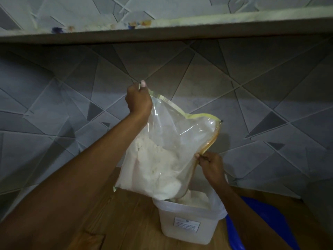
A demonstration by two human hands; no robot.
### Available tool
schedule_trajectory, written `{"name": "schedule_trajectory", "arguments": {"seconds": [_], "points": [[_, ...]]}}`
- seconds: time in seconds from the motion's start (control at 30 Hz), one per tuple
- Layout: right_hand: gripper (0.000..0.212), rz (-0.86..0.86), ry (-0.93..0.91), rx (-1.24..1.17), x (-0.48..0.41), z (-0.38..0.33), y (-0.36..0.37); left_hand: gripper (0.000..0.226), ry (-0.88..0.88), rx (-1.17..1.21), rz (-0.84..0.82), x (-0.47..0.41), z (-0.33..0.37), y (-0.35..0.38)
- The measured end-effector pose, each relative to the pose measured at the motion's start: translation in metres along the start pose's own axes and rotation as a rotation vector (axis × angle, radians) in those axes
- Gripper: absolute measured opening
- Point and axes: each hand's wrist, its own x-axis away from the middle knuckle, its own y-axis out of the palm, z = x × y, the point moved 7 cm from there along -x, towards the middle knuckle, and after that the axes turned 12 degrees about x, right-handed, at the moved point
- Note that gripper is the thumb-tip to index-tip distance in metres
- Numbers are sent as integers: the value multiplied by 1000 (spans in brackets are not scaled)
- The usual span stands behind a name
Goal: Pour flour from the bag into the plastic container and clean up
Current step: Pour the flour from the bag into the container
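The left arm runs bare from the lower left of the frame up to the centre, nearly straight, with the wrist raised. The left hand point(138, 100) shows its back to the camera, its fingers point(143, 83) pinching the top corner of the bag point(171, 134). The right arm enters from the lower right. The right hand point(210, 165), lower and right of centre, pinches the bag's edge with curled fingers.

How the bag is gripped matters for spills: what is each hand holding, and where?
Both hold the flour bag: the left hand pinches its raised top corner, the right hand pinches its side edge above the container.
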Motion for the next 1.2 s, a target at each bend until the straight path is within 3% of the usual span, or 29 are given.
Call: {"name": "schedule_trajectory", "arguments": {"seconds": [0.07,0.17,0.27,0.37,0.47,0.6,0.7,0.77,0.9,0.97,1.1,1.2], "points": [[37,-66,-24,16,3,-1,7,24,23,-13,2,3,3,0],[34,-12,-4,32,0,5,-2,26,23,-13,25,9,7,2],[31,-96,-49,27,1,-1,0,28,42,-28,36,14,12,6],[21,-30,-17,48,0,0,-5,26,27,-23,42,21,14,10],[19,-116,-124,108,6,-7,4,21,11,-16,47,26,15,14],[23,-5,-12,80,2,5,-8,29,33,-40,79,25,19,14],[16,-68,-114,103,2,-1,-2,30,23,-51,86,25,19,13],[15,-11,-44,78,-1,6,-6,29,38,-63,86,26,20,14],[15,-122,-105,81,2,-4,-1,32,53,-92,78,24,20,15],[14,-33,-31,32,-1,0,-9,38,49,-86,87,20,19,14],[13,-125,-103,73,-2,-10,-3,35,34,-98,85,20,18,12],[12,-45,-7,37,0,-3,-14,32,28,-99,71,20,18,13]]}}
